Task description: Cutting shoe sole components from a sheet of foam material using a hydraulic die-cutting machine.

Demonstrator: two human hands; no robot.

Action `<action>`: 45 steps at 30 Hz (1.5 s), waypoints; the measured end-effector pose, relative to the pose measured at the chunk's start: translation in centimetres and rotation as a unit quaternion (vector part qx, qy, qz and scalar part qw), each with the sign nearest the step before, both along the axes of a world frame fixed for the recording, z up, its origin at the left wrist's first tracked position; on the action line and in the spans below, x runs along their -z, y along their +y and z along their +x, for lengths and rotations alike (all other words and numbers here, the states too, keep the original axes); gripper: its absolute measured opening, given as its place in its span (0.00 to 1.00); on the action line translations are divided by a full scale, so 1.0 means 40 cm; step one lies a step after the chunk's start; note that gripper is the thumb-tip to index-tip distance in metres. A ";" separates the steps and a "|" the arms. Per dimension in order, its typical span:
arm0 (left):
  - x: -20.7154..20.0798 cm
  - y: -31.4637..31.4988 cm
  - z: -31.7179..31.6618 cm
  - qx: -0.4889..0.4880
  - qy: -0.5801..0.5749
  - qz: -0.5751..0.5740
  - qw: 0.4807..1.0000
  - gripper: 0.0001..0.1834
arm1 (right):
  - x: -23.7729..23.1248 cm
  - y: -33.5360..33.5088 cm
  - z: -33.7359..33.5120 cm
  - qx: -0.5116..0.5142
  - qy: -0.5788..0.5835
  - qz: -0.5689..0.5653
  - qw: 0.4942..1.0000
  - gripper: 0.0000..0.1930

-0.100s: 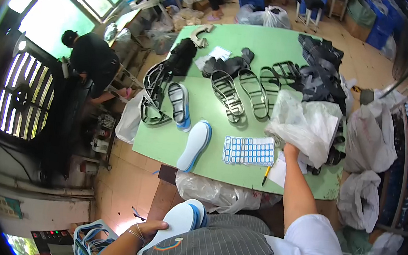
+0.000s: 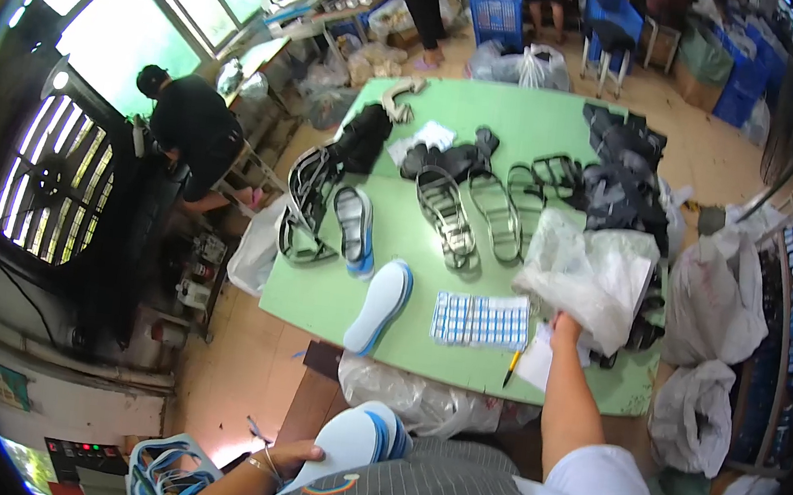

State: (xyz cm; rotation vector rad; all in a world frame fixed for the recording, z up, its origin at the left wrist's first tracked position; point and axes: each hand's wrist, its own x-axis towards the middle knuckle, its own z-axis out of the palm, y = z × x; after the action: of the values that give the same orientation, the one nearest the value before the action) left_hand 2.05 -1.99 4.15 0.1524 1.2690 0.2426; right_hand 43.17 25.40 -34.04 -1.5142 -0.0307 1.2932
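At the lower middle, my left hand (image 2: 300, 455) grips a small stack of white-and-blue shoe soles (image 2: 352, 441), held against my grey striped apron. My right arm stretches over the green table, where my right hand (image 2: 564, 331) meets the lower edge of a crumpled clear plastic bag (image 2: 587, 272). Its fingers are mostly covered by the bag. Close by lie a sheet of white paper (image 2: 535, 361), a yellow pen (image 2: 511, 368) and a blue-and-white checked sheet (image 2: 481, 320). A loose white-and-blue sole (image 2: 379, 306) rests near the table's front edge.
On the green table (image 2: 403, 364) lie black strappy sandal uppers (image 2: 446, 216), a strapped blue sole (image 2: 353, 231) and a dark heap of straps (image 2: 624, 180). Sacks (image 2: 718, 272) stand at the right. A person in dark clothes (image 2: 194, 134) bends at the left.
The whole view has tipped upward, so the table and its things sit lower in the picture. My left hand keeps the soles, and my right hand stays by the plastic bag.
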 end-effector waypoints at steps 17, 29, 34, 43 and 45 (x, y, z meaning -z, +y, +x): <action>0.116 0.140 0.092 0.143 -0.178 0.302 0.926 0.77 | -0.468 -0.396 -0.288 -0.536 0.134 0.183 0.813 0.08; 0.211 0.191 -0.238 0.214 -0.272 0.244 0.906 0.69 | -0.622 -0.261 -0.727 -0.650 0.170 0.151 0.725 0.09; 0.164 0.177 -0.455 0.187 -0.232 0.289 0.910 0.66 | -0.565 -0.274 -0.937 -0.559 0.385 0.156 0.717 0.09; 0.129 0.220 -0.663 0.238 -0.201 0.311 0.898 0.57 | -0.783 -0.491 -0.797 -0.204 0.463 0.074 0.859 0.19; 0.138 0.258 -0.643 0.276 -0.212 0.326 0.879 0.53 | -1.013 -0.489 -0.840 -0.173 0.370 0.145 0.901 0.20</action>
State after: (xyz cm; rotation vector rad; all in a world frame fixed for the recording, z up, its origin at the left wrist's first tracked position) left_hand -23.69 8.34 -1.37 0.9761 0.6236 0.1845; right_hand 9.56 5.84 6.47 -0.7095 -0.0001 1.9869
